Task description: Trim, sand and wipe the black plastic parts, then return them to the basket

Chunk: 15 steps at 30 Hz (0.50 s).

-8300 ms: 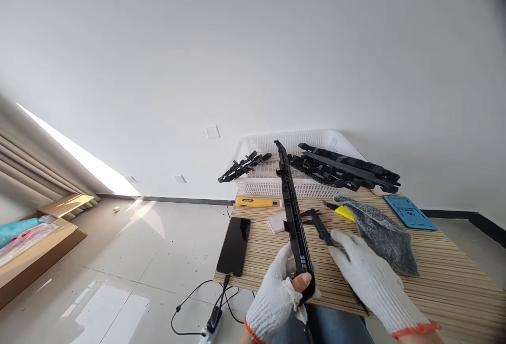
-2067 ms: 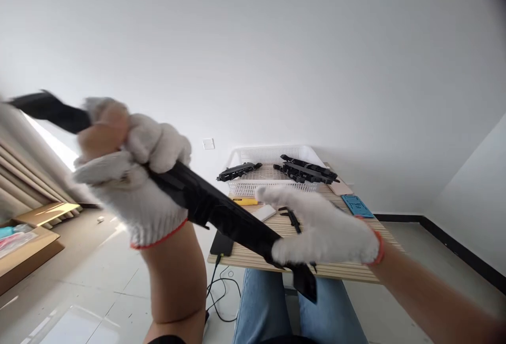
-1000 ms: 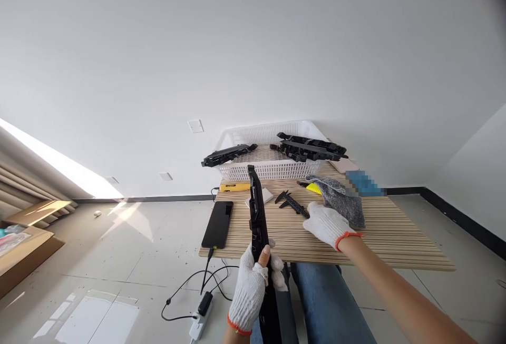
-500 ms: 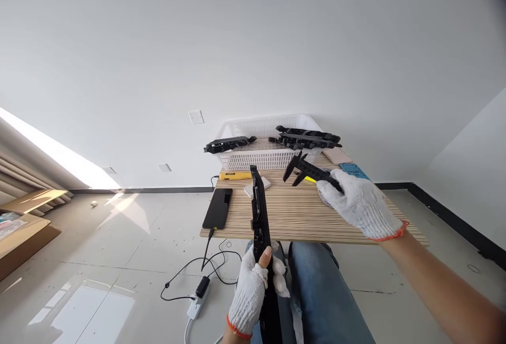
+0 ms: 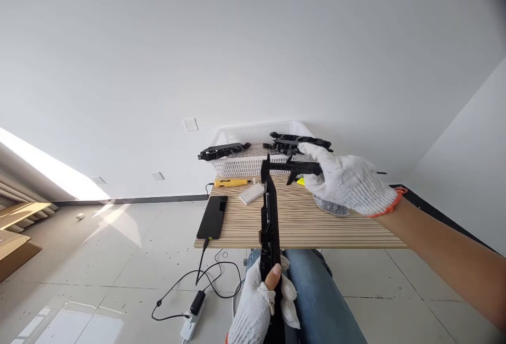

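My left hand (image 5: 256, 307), in a white knit glove with the thumb tip bare, is closed round the lower part of a long black plastic part (image 5: 269, 228). That part points up and away from my lap. My gloved right hand (image 5: 348, 183) grips a black caliper (image 5: 306, 168), held sideways above the table. Its jaws are apart, with the left ones at the upper tip of the plastic part. Whether they touch it, I cannot tell. The palm side of my right hand is hidden.
A white basket (image 5: 241, 167) against the wall carries more black plastic parts (image 5: 223, 151). On the striped table (image 5: 308, 234) lie a phone (image 5: 213, 216), a yellow tool (image 5: 232, 182), a small white box (image 5: 252, 193) and a grey bundle (image 5: 331, 206). Cables run to a power strip (image 5: 192, 324) on the floor.
The caliper has swung level and moved left, so its jaws are now at the plastic part's upper end. My left hand keeps its hold, and the view has shifted slightly.
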Each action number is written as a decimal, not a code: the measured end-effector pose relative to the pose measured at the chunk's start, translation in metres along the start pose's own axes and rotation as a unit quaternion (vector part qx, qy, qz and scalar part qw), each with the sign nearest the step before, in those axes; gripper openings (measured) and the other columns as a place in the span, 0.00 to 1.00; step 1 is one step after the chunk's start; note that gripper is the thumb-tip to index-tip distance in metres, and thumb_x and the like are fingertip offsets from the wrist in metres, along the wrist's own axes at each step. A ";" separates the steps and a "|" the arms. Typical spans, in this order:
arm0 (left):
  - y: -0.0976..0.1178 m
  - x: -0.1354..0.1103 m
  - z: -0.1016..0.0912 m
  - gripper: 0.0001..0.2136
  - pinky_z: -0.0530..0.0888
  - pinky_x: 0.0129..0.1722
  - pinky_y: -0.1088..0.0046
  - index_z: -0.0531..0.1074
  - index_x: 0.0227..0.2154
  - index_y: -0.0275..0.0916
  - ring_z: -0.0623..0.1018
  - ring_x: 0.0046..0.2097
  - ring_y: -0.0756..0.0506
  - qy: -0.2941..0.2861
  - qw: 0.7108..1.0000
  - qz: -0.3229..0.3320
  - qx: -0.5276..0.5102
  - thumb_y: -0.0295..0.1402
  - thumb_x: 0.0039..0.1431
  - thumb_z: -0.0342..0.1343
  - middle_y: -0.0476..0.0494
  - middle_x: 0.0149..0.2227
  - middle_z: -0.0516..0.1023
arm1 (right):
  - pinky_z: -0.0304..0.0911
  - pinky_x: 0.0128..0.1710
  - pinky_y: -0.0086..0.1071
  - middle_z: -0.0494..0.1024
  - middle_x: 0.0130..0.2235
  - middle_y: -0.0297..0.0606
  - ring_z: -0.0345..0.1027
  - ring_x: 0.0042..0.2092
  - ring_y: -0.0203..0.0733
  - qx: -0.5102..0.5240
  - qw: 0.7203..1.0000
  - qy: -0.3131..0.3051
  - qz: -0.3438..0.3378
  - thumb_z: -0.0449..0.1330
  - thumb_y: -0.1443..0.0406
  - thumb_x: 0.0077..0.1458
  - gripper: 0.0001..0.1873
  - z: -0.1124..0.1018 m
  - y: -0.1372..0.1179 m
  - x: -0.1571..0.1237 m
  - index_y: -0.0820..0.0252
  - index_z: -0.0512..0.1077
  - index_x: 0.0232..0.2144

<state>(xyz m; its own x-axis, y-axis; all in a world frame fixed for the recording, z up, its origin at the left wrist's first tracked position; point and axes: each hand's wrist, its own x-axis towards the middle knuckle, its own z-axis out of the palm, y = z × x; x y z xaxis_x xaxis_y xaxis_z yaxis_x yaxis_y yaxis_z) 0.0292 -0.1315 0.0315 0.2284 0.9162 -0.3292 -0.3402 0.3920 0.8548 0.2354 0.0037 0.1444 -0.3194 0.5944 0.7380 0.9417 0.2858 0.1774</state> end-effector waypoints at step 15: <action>0.006 -0.001 -0.006 0.28 0.66 0.16 0.76 0.69 0.37 0.38 0.70 0.16 0.51 0.007 1.000 -0.003 0.015 0.60 0.51 0.63 0.50 0.21 0.74 | 0.49 0.25 0.33 0.82 0.28 0.45 0.70 0.27 0.42 -0.021 0.994 -0.085 -0.067 0.49 0.58 0.65 0.27 0.004 -0.006 0.009 0.67 0.75 0.57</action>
<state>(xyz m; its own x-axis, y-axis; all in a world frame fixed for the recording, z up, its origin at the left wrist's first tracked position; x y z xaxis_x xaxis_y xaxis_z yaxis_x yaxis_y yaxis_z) 0.0216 -0.1297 0.0348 0.2178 0.9147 -0.3403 -0.3114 0.3956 0.8640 0.2261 0.0101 0.1476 -0.4522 0.6725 0.5860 0.8919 0.3420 0.2958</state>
